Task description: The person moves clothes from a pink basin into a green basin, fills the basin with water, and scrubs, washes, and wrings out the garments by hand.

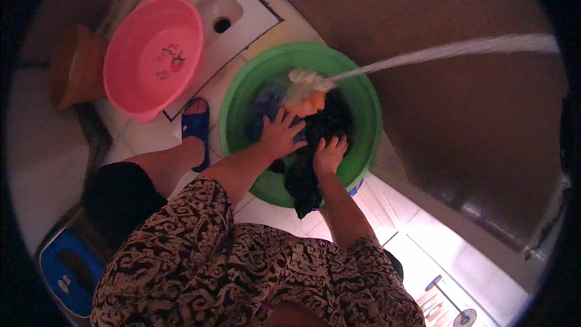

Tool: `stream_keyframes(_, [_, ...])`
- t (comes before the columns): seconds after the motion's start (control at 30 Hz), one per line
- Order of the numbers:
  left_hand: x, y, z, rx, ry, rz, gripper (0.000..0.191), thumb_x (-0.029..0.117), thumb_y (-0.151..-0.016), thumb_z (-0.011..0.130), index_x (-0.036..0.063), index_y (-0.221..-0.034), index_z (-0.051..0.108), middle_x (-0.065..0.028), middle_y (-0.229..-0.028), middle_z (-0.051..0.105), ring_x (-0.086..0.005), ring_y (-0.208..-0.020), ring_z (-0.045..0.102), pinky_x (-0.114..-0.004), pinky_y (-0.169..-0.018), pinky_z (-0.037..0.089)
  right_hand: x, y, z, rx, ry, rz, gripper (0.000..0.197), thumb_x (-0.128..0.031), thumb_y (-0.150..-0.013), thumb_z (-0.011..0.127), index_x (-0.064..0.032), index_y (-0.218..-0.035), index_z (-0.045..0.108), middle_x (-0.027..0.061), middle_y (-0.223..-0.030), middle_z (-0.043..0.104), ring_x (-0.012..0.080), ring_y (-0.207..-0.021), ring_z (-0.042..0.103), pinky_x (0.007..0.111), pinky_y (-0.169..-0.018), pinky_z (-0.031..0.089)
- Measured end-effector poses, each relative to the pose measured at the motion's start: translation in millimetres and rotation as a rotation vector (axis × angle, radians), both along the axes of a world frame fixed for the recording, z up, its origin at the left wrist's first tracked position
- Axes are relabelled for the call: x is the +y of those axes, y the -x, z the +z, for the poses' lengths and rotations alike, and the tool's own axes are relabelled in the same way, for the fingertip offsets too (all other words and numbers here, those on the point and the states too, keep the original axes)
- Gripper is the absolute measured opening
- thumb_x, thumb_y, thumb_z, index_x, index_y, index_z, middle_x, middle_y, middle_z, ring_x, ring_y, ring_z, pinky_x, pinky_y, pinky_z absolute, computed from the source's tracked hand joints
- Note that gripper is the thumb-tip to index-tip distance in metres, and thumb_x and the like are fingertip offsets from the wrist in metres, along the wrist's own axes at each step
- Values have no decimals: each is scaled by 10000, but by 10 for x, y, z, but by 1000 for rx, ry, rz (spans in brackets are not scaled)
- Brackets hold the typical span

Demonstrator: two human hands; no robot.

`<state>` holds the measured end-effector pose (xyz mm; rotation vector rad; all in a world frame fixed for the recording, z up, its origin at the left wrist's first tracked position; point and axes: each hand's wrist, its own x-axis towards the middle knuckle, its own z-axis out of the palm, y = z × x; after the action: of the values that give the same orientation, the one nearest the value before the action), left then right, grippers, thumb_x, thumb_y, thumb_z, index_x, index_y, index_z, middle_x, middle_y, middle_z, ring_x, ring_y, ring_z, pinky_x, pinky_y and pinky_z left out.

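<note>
A round green plastic basin on the tiled floor holds wet clothes. My left hand is over the basin with its fingers spread, close to an orange cloth. On a dark cloth to the right lies my right hand; whether its fingers grip the fabric is unclear. Part of that cloth hangs over the basin's near rim. From the right, a stream of water falls into the basin and splashes beside the orange cloth. Bluish fabric shows dimly at the left inside.
A pink basin with a printed pattern stands at the left, partly over a squat toilet. Behind it is an orange-brown container. My foot wears a blue slipper. A brown wall bounds the right side.
</note>
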<state>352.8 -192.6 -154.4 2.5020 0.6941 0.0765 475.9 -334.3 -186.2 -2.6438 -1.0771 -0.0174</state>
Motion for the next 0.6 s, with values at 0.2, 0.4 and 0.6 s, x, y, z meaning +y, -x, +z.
stream_keyframes(0.2, [245, -154, -41, -102, -12, 106, 456, 410, -723, 643, 157, -1097, 577, -131, -1181, 485, -319, -1106, 470, -537, -850, 410, 554, -15, 322, 48, 363, -217, 366, -281, -847, 524, 6, -1071, 487, 285, -1213, 426, 433, -1145, 365, 518, -889, 401])
stream_keyframes(0.4, [477, -677, -99, -102, -59, -450, 417, 313, -744, 604, 136, -1119, 559, -122, -1182, 505, -291, -1010, 548, -423, -868, 445, 508, -500, 506, 36, 753, 24, 335, -350, -850, 475, -60, -936, 619, 187, -1037, 589, 344, -984, 543, 475, -808, 466])
stream_keyframes(0.6, [-315, -1098, 301, -71, -11, -198, 636, 505, -709, 623, 113, -1199, 519, -174, -1088, 577, -319, -989, 572, -412, -889, 444, -352, -1050, 835, -138, 392, -190, 363, -349, -846, 476, -20, -837, 629, 197, -900, 607, 349, -846, 580, 445, -731, 474])
